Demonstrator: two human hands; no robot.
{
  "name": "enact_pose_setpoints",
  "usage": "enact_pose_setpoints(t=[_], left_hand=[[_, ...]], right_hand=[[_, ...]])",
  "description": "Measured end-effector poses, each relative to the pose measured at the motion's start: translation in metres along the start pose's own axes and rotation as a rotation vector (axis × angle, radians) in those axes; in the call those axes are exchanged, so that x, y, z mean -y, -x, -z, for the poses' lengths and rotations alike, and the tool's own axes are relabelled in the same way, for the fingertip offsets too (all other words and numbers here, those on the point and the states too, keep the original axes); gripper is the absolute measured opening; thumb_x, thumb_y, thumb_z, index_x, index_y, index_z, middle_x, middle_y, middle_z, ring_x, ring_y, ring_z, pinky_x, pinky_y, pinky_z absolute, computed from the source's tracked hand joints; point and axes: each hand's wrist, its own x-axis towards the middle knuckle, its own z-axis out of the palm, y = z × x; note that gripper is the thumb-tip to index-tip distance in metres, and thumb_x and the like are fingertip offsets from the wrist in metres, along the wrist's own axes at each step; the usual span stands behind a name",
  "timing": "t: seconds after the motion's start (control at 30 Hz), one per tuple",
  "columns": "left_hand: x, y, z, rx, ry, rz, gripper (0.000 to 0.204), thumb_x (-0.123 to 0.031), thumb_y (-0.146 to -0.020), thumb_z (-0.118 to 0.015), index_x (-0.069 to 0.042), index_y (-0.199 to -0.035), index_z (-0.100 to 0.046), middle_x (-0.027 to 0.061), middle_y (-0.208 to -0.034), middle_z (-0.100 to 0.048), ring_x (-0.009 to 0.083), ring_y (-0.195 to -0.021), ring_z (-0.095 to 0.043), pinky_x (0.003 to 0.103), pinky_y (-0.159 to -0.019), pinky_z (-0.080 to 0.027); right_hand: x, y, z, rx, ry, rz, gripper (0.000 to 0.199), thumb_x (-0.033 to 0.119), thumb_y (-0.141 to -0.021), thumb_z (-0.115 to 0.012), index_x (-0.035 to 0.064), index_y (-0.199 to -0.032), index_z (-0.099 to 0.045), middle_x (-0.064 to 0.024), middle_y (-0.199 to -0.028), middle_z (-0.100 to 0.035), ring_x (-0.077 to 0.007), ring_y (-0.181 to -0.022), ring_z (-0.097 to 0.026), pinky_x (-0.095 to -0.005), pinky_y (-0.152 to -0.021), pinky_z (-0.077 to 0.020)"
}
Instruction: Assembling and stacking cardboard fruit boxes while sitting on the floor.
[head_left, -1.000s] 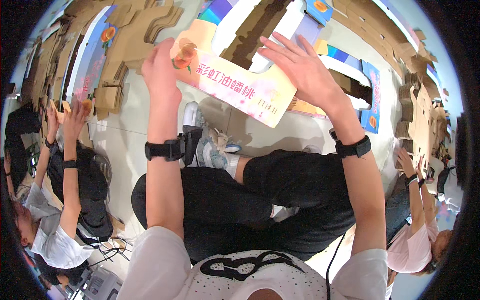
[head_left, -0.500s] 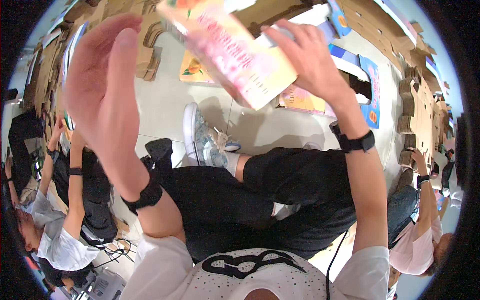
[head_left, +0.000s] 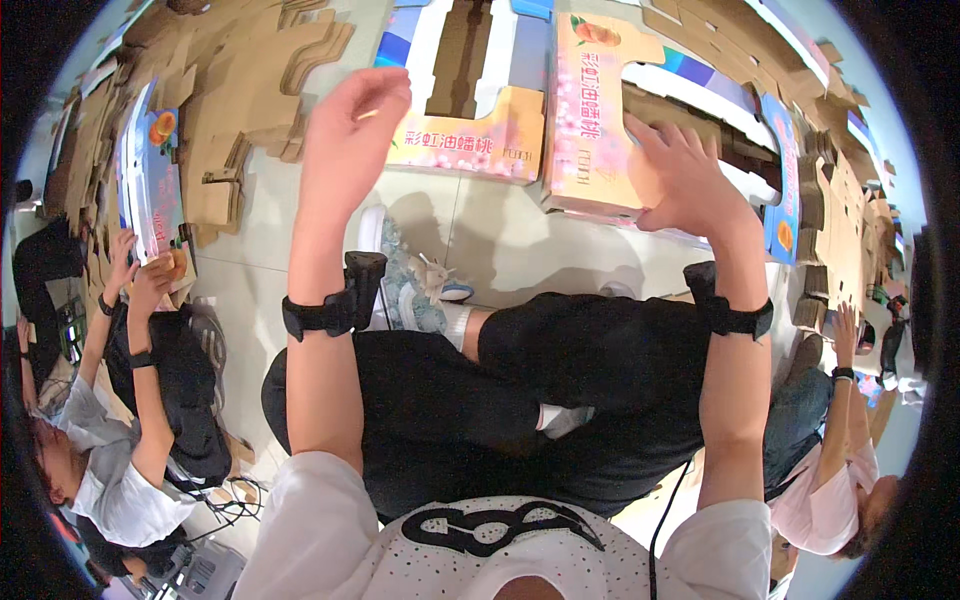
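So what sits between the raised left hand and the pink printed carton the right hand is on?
In the head view, another pink printed carton panel lies on the floor between the left hand and the pink carton under the right hand.

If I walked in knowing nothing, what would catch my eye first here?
Most striking is the pink printed carton at upper centre, with the right hand pressed against its lower edge. The left hand is raised beside it, open and holding nothing. Stacks of flat brown cardboard crowd the floor at upper left, and another person sits at lower left.
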Motion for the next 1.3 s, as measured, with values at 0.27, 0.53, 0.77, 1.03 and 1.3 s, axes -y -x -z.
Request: enact_pose_setpoints(t=[0.27, 0.53, 0.77, 1.03, 1.3], left_hand=[[0.064, 0.009, -0.042, 0.225, -0.437, -0.027, 0.057, -0.033, -0.090, -0.064, 0.002, -0.134, -0.053, 0.0235, -0.134, -0.056, 0.0354, -0.128, -0.052, 0.042, -0.106, -0.040], [0.112, 0.002, -0.028, 0.213, -0.863, -0.271, 0.058, -0.035, -0.094, -0.060, 0.004, -0.136, -0.050, 0.0234, -0.140, -0.051, 0.0363, -0.133, -0.044, 0.043, -0.111, -0.033], [0.010, 0.021, 0.011, 0.198, -0.456, 0.021, 0.048, -0.035, -0.099, -0.054, 0.004, -0.128, -0.056, 0.0195, -0.123, -0.063, 0.0243, -0.117, -0.059, 0.032, -0.101, -0.043], [-0.160, 0.074, 0.058, -0.002, -0.360, 0.033, 0.033, -0.023, -0.100, -0.054, 0.001, -0.120, -0.062, 0.0125, -0.116, -0.067, 0.0189, -0.107, -0.063, 0.033, -0.093, -0.049], [-0.289, 0.119, 0.105, 0.097, -0.636, 0.171, 0.028, -0.023, -0.099, -0.052, 0.000, -0.112, -0.062, 0.0070, -0.100, -0.067, 0.0126, -0.089, -0.063, 0.028, -0.080, -0.050]], right_hand=[[-0.008, -0.002, -0.008, -0.063, -0.084, 0.122, 0.105, 0.021, -0.055, -0.083, 0.0096, -0.146, -0.032, -0.0193, -0.134, -0.048, -0.0434, -0.123, -0.047, -0.0612, -0.106, -0.0357], [0.007, -0.007, -0.003, 0.030, -0.068, 0.053, 0.100, 0.015, -0.054, -0.083, 0.0079, -0.143, -0.036, -0.0212, -0.133, -0.047, -0.0445, -0.122, -0.047, -0.0530, -0.103, -0.0409], [0.008, -0.009, -0.003, 0.008, -0.054, 0.058, 0.088, 0.021, -0.057, -0.088, 0.0056, -0.131, -0.043, -0.0191, -0.126, -0.052, -0.0411, -0.118, -0.053, -0.0612, -0.098, -0.0425], [0.008, -0.009, -0.003, -0.029, -0.082, 0.041, 0.091, 0.018, -0.051, -0.089, 0.0055, -0.129, -0.044, -0.0179, -0.122, -0.053, -0.0399, -0.114, -0.054, -0.0538, -0.095, -0.0458], [0.007, -0.009, -0.003, 0.012, -0.057, 0.028, 0.092, 0.019, -0.050, -0.090, 0.0055, -0.128, -0.044, -0.0167, -0.123, -0.053, -0.0395, -0.114, -0.054, -0.0541, -0.093, -0.0470]])
